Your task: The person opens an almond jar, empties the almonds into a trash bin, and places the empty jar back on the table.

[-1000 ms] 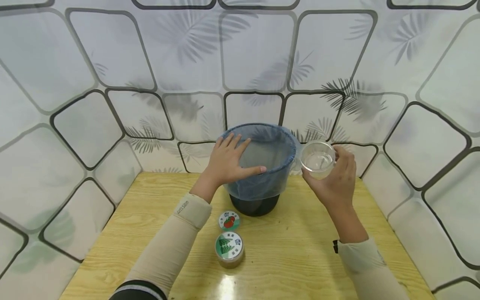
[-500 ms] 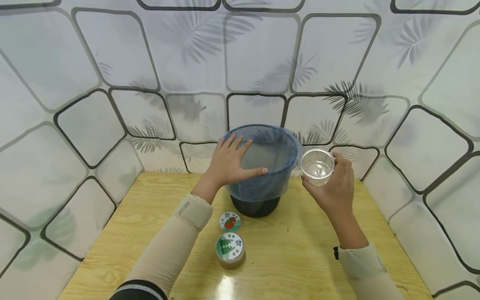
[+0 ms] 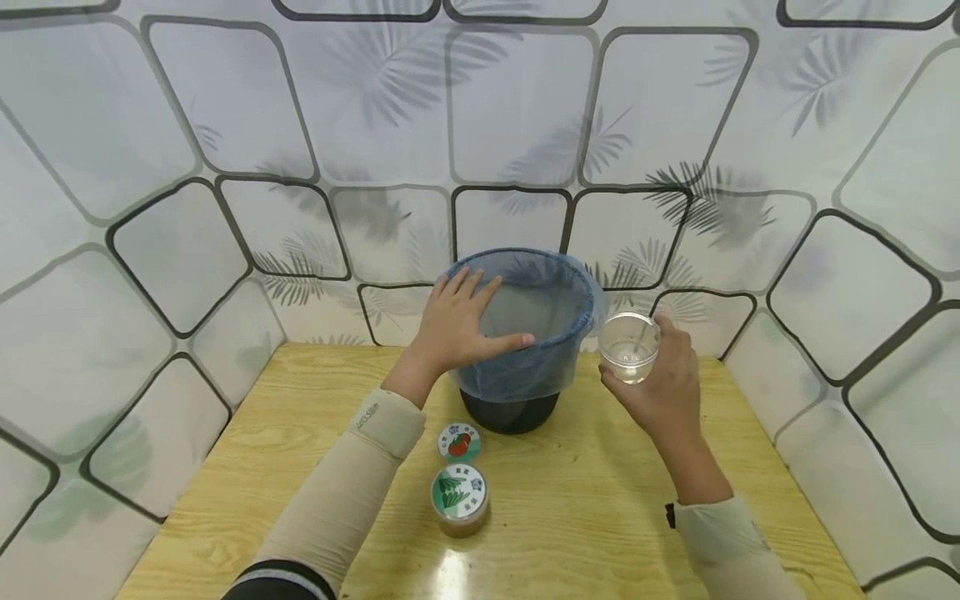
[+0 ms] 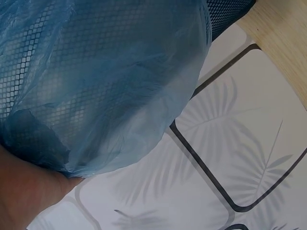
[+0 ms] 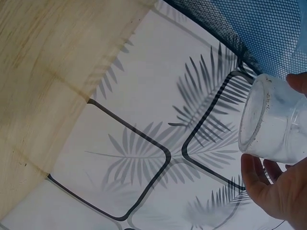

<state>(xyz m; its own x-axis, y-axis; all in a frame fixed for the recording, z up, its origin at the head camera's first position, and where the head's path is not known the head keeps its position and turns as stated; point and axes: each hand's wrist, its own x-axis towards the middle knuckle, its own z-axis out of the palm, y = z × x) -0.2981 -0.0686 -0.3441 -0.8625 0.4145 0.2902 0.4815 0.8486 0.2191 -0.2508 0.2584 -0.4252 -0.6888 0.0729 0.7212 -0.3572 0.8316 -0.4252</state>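
Note:
A clear, see-through jar (image 3: 628, 348) is held in my right hand (image 3: 670, 379), thumb on one side and fingers on the other. It hangs above the table, just right of the bin; the right wrist view shows specks on the bottom of the jar (image 5: 268, 120). My left hand (image 3: 455, 323) lies spread over the near left rim of a black mesh bin (image 3: 510, 414), which is lined with a blue plastic bag (image 3: 517, 379). In the left wrist view, part of the left hand (image 4: 29, 191) shows against the bag.
Two lidded tubs stand in front of the bin: one with a tomato lid (image 3: 459, 442), the nearer with a green vegetable lid (image 3: 459, 497). All sit on a wooden table (image 3: 600, 517). A patterned wall covering (image 3: 517, 108) surrounds its back and sides.
My right hand has lowered the clear jar and brought it a little closer to me, still beside the bin. The left hand stays in place on the bin.

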